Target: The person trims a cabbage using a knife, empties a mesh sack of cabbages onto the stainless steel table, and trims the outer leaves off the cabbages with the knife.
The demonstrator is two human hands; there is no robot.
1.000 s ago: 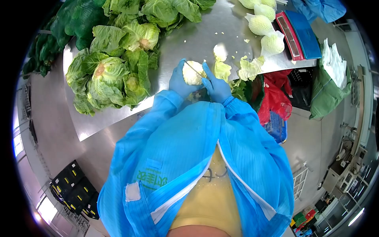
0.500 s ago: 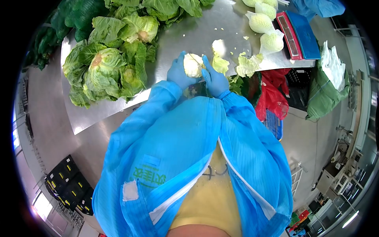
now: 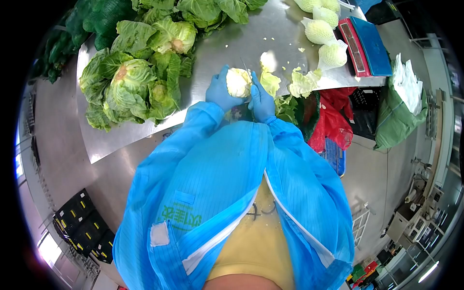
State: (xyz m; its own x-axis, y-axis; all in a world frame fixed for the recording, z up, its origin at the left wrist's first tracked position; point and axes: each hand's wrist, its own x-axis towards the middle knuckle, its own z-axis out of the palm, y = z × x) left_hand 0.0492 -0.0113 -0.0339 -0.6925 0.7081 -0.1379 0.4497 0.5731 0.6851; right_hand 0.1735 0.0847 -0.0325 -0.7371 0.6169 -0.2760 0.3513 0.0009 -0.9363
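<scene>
A pale, trimmed cabbage head (image 3: 239, 82) rests in my blue-gloved left hand (image 3: 222, 89), whose fingers curl round its left side. My right hand (image 3: 261, 100), gloved too, is closed at the head's right side. From its fingers a thin blade, seemingly of a knife (image 3: 245, 65), points away from me; the handle is hidden in the glove. Cut cabbage leaves (image 3: 270, 83) and small white scraps lie just beyond my right hand. Large leafy cabbages (image 3: 128, 87) are piled on the table to the left.
On the metal table (image 3: 227, 48), pale heads in white netting (image 3: 332, 54) line the right side beside a red and blue box-like object (image 3: 369, 46). Below the edge hang red bags (image 3: 333, 121). A green sack (image 3: 398, 118) holds white bags. Green net sacks (image 3: 99, 21) stand far left.
The cabbage head has turned slightly in my left hand. My right hand has shifted a little left and the blade now points up past the head. A co-worker's blue sleeve has mostly left the top right.
</scene>
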